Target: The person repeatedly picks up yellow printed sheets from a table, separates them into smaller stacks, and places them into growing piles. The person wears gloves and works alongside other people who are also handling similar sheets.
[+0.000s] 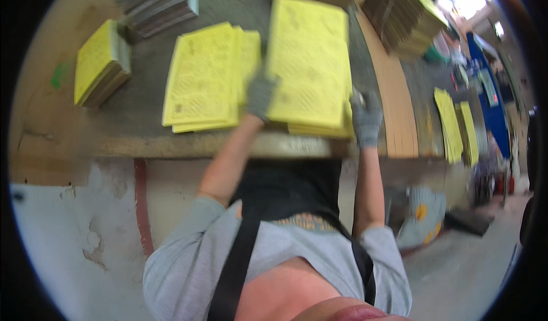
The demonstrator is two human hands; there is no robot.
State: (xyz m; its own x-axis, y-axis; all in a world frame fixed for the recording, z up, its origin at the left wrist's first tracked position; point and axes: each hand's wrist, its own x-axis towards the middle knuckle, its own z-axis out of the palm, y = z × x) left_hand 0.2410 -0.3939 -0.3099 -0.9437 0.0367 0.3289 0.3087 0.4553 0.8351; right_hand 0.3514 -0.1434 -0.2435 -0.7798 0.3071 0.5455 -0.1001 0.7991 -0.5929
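Observation:
A pile of yellow printed cardboard sheets [308, 64] lies in front of me, its near end at the front edge of the workbench [217, 145]. My right hand [366, 118], in a grey glove, is closed at the pile's right edge near its lower corner. Against the left edge of the same pile is my grey-gloved left hand [261, 97]; motion smears its fingers, so their grip cannot be made out. Just left of that hand lies a lower, slightly fanned pile of similar yellow sheets [201, 78].
Farther left stand a small yellow-topped stack [96, 63] and a grey-white stack [157, 7]. A tall cardboard stack [405, 15] rises at the far right, beside a long brown cardboard strip [394, 104]. Narrow yellow bundles [450, 126] lie at the right.

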